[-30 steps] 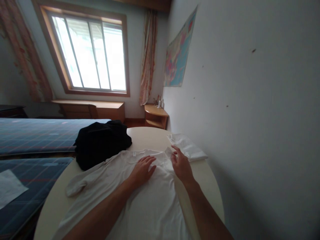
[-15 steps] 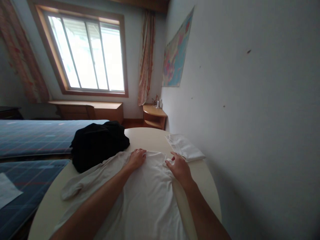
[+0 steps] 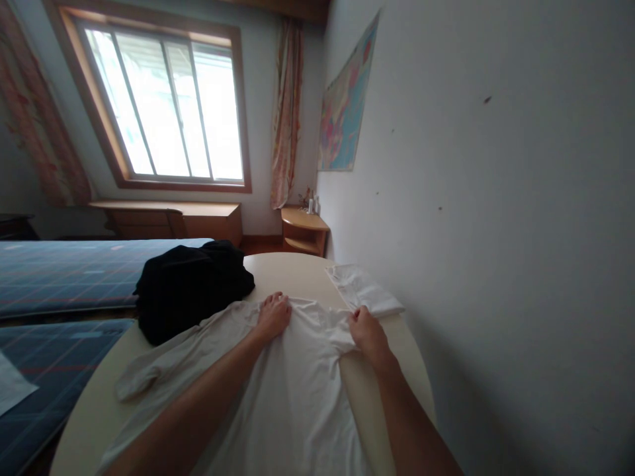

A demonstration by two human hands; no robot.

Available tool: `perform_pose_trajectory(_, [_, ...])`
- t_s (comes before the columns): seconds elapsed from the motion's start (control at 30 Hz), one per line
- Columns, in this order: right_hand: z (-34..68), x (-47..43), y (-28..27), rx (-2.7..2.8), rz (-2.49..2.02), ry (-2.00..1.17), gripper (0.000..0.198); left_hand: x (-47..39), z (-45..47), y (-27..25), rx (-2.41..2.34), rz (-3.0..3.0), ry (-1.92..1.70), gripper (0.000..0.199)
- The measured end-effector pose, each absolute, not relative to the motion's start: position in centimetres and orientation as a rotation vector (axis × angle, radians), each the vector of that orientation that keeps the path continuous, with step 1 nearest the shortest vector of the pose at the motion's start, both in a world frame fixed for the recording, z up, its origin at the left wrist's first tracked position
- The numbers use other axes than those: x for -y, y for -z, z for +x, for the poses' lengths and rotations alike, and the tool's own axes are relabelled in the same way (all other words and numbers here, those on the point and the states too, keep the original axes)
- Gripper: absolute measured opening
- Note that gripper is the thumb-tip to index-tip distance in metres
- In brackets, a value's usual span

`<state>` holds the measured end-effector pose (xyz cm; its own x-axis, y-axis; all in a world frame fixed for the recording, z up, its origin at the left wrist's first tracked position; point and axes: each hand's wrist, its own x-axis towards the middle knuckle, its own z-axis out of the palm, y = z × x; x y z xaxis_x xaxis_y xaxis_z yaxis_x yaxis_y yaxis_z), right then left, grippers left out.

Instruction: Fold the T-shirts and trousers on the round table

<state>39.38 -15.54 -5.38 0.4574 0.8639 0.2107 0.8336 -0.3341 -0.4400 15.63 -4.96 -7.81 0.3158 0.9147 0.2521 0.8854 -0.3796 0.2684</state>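
A white shirt [image 3: 297, 390] lies spread and wrinkled over the round table, one sleeve [image 3: 143, 377] stretching toward the lower left. My left hand [image 3: 274, 317] rests on the shirt's upper edge with its fingers laid over the cloth. At the shirt's upper right, my right hand [image 3: 367, 332] is closed on the fabric near the sleeve, drawing it out to the side. Just beyond that hand is a folded white garment [image 3: 370, 291]. The fabric inside my right fingers is hidden.
A heap of black cloth [image 3: 191, 287] sits at the table's left edge. The pale round tabletop [image 3: 288, 271] stands close to the wall [image 3: 496, 251] on the right. Plaid mattresses [image 3: 74, 277] are on the left, with a corner shelf [image 3: 305, 228] at the back.
My right hand has closed on the shirt's upper right part and pulled it rightward. The cloth there has spread outward. My left hand stays in about the same place on the shirt.
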Motion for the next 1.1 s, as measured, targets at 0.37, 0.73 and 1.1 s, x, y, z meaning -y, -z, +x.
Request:
perform_pose_trajectory(0.37, [41.2, 13.4, 6.5, 1.226, -1.958, -0.128, 0.012, 9.7, 18.3, 8.1, -1.120, 2.688, -0.380, 0.064])
perform_pose_trajectory(0.73, [41.3, 13.2, 7.1, 1.051, -1.684, -0.231, 0.049, 8.4, 18.8, 7.6, -1.081, 2.652, -0.293, 0.086])
perform_pose_trajectory(1.1, [37.1, 15.6, 3.4, 1.268, -1.344, -0.076, 0.033, 9.4, 19.3, 6.4, -1.327, 2.532, -0.708, 0.053])
